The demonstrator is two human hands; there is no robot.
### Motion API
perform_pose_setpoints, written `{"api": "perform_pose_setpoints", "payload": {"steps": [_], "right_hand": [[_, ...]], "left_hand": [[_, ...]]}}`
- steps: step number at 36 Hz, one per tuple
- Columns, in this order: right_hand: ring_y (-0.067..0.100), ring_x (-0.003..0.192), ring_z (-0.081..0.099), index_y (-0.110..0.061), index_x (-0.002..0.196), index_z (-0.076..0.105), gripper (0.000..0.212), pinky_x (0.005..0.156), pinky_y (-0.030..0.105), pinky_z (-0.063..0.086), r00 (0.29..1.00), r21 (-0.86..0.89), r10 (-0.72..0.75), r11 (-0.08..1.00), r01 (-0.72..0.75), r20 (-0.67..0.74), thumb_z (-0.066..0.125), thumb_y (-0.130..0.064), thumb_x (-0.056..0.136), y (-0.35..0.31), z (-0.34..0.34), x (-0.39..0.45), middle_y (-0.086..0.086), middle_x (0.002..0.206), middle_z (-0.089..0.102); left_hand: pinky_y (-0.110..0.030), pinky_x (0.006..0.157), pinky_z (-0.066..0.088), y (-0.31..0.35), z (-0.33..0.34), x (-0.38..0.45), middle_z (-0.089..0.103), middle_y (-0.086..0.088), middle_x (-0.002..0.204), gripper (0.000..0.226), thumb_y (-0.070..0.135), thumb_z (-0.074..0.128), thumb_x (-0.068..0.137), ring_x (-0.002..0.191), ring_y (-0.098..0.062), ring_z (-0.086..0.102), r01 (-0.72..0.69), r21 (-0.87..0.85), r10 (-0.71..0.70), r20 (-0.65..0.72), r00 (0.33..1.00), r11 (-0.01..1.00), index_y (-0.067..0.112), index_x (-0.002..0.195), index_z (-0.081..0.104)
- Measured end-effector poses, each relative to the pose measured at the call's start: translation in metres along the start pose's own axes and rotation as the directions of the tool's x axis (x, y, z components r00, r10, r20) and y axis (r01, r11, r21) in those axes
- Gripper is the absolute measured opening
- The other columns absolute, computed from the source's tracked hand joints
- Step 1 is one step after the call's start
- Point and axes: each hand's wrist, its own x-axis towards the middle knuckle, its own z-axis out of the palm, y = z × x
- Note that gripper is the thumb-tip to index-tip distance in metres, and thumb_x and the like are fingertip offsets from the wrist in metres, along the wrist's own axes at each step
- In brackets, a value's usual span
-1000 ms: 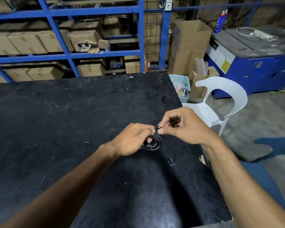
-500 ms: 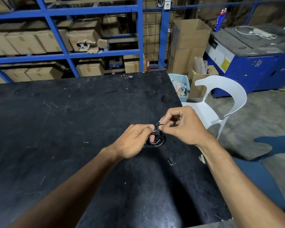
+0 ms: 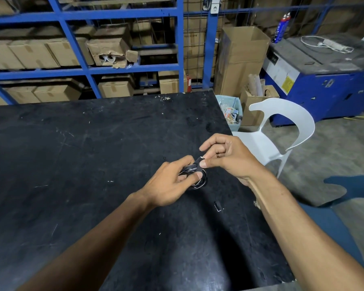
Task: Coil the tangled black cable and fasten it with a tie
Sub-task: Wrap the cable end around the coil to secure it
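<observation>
Coiled cable [image 3: 199, 181] sits in left hand [image 3: 172, 183] grip; right hand [image 3: 227, 158] pinches tie [image 3: 198, 164].

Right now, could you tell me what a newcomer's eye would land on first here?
The two hands meeting over the black table: the left hand grips a small coil while the right hand pinches a tie at its top. Next, the white chair just off the table's right edge, and the blue racks of cardboard boxes behind.

Black cable [image 3: 200, 184], black table [image 3: 93, 154]
</observation>
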Motion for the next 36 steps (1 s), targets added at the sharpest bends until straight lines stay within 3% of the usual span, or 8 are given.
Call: {"api": "perform_pose_setpoints", "payload": {"steps": [4,8,11,16,20,23,29,36], "right_hand": [[0.009,0.078,0.069,-0.008,0.099,0.081,0.023,0.082,0.02,0.055,0.995,-0.016,0.032,0.999,-0.03,0.098,0.088,0.0,0.078,-0.002,0.001,0.001,0.004,0.079,0.075],[0.014,0.075,0.062,-0.012,0.083,0.081,0.012,0.079,0.028,0.053,0.996,-0.11,-0.003,0.994,0.013,0.088,0.086,-0.001,0.081,-0.001,0.008,0.004,0.007,0.077,0.072],[0.014,0.073,0.061,-0.008,0.084,0.081,0.008,0.077,0.029,0.054,0.999,-0.105,-0.022,0.994,0.027,0.048,0.086,-0.002,0.083,-0.001,0.016,0.007,0.008,0.074,0.072],[0.017,0.093,0.07,-0.013,0.115,0.077,0.025,0.083,0.033,0.05,0.998,0.079,0.038,0.996,-0.042,0.05,0.079,-0.024,0.092,0.0,0.028,0.009,0.018,0.106,0.08],[0.011,0.089,0.074,-0.009,0.116,0.074,0.029,0.078,0.021,0.051,0.985,0.124,0.103,0.985,-0.12,0.137,0.079,-0.025,0.092,0.013,0.039,0.006,0.003,0.097,0.082],[0.017,0.079,0.076,-0.002,0.1,0.079,0.016,0.075,0.021,0.058,0.993,0.192,0.082,0.977,-0.096,0.079,0.079,-0.015,0.092,0.02,0.044,0.007,0.013,0.084,0.081],[0.022,0.072,0.071,-0.002,0.095,0.076,0.01,0.075,0.032,0.057,0.993,0.349,0.113,0.929,-0.122,0.046,0.075,-0.011,0.093,0.019,0.052,0.012,0.011,0.075,0.075],[0.002,0.069,0.069,-0.008,0.111,0.068,0.022,0.065,0.012,0.053,0.997,0.375,0.079,0.924,-0.077,0.01,0.075,0.0,0.092,0.023,0.075,0.01,0.002,0.082,0.073]], "left_hand": [[-0.015,0.063,0.039,-0.003,-0.001,-0.003,0.048,0.009,0.068,0.025,0.032,0.064,0.101,0.066,-0.008,0.042,0.005,-0.076,-0.006,-0.014,1.0,0.997,0.022,0.082,0.051],[-0.036,0.068,0.046,-0.006,-0.003,-0.005,0.06,-0.01,0.076,0.023,0.034,0.064,0.1,0.07,-0.009,0.052,0.036,-0.105,-0.035,0.005,0.999,0.994,0.015,0.088,0.059],[-0.037,0.067,0.048,-0.008,-0.004,-0.005,0.054,-0.002,0.072,0.026,0.031,0.061,0.099,0.061,-0.009,0.05,0.106,-0.316,-0.107,0.014,0.994,0.943,0.005,0.094,0.062],[-0.032,0.066,0.046,-0.009,-0.003,-0.002,0.033,0.005,0.065,0.025,0.024,0.047,0.107,0.05,-0.007,0.031,0.172,-0.733,-0.263,-0.01,0.965,0.659,0.007,0.096,0.061],[-0.034,0.067,0.043,-0.011,-0.005,0.0,0.033,0.004,0.061,0.034,0.028,0.038,0.112,0.048,-0.009,0.04,0.164,-0.894,-0.364,0.001,0.931,0.416,0.009,0.093,0.058],[-0.032,0.065,0.044,-0.015,-0.008,0.0,0.034,0.004,0.059,0.04,0.031,0.039,0.111,0.048,-0.01,0.047,0.171,-0.93,-0.402,0.027,0.915,0.325,0.006,0.095,0.064],[-0.031,0.067,0.045,-0.018,-0.01,0.002,0.037,0.005,0.06,0.035,0.026,0.042,0.112,0.048,-0.008,0.036,0.148,-0.939,-0.42,0.004,0.908,0.311,0.009,0.088,0.062],[-0.028,0.064,0.045,-0.017,-0.014,0.004,0.034,0.004,0.064,0.033,0.03,0.039,0.11,0.054,-0.011,0.035,0.01,-0.984,-0.47,-0.077,0.879,0.179,0.013,0.088,0.057]]}}
